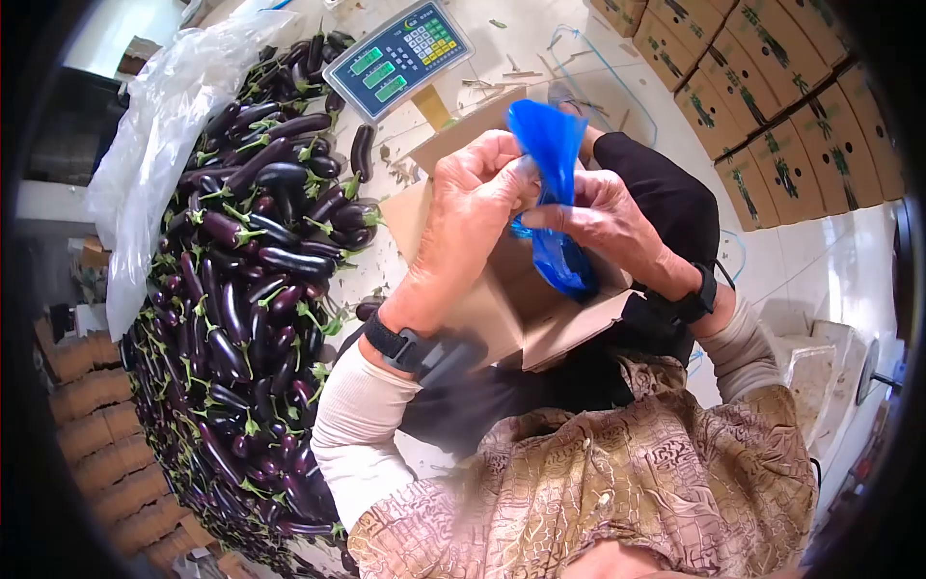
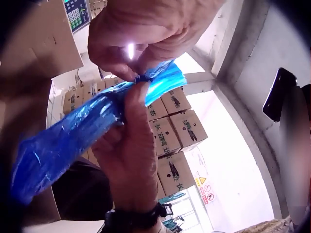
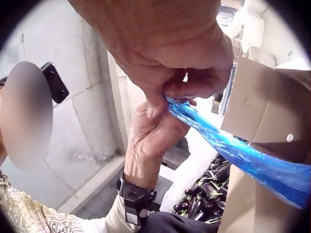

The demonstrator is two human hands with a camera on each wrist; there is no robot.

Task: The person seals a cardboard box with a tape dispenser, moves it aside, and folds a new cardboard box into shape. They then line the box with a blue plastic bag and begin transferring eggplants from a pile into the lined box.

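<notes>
A thin blue plastic bag (image 1: 559, 256) is bunched lengthwise between the two hands, over an open cardboard box (image 1: 473, 314). My left hand (image 1: 475, 188) pinches the bag near its upper end, thumb and curled fingers close together. Just beside it, my right hand (image 1: 622, 227) grips the bag between thumb and fingers. In the left wrist view the gathered bag (image 2: 73, 138) hangs down toward the box. The right wrist view shows a twisted length of the bag (image 3: 233, 150) running from the fingers past a raised box flap (image 3: 250, 94).
A large heap of eggplants (image 1: 251, 328) covers the floor at the left, with clear plastic sheeting (image 1: 159, 135) along its edge. A digital scale (image 1: 400, 58) stands ahead of the box. Printed cartons (image 1: 762, 106) are stacked at the far right.
</notes>
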